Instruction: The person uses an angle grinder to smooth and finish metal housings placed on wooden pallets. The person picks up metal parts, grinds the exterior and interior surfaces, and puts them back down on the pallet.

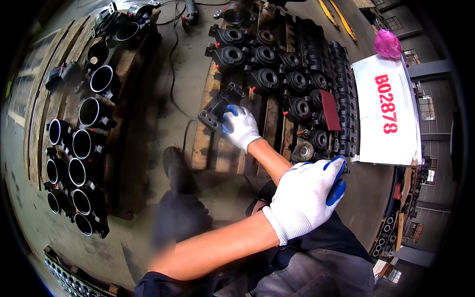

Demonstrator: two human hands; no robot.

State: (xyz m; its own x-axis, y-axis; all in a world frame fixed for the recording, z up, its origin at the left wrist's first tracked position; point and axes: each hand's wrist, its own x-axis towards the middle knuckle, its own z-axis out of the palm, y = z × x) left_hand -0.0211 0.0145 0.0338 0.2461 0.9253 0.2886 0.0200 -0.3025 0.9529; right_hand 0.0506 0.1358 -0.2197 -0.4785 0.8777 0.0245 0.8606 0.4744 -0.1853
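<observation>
My right hand [241,127], in a white glove with blue fingertips, grips the edge of a black cast-metal bracket [217,110] with round bolt holes at its near end. This casting lies at an angle at the left edge of a wooden pallet. My left forearm crosses over the right one, and my left hand [304,198] has its blue-tipped fingers curled closed. What the left hand grasps is hidden beneath it. Just beyond its knuckles shows a round wire brush [303,151]; whether the two are joined cannot be seen.
Rows of black ring-shaped castings [267,78] fill the pallet [203,143], a dark red sheet [330,111] lying on them. Beside them stands a white marked sack [388,111] with a pink bundle [388,44]. Cylindrical housings [90,112] stand on the left pallet; a cable [173,74] crosses the floor.
</observation>
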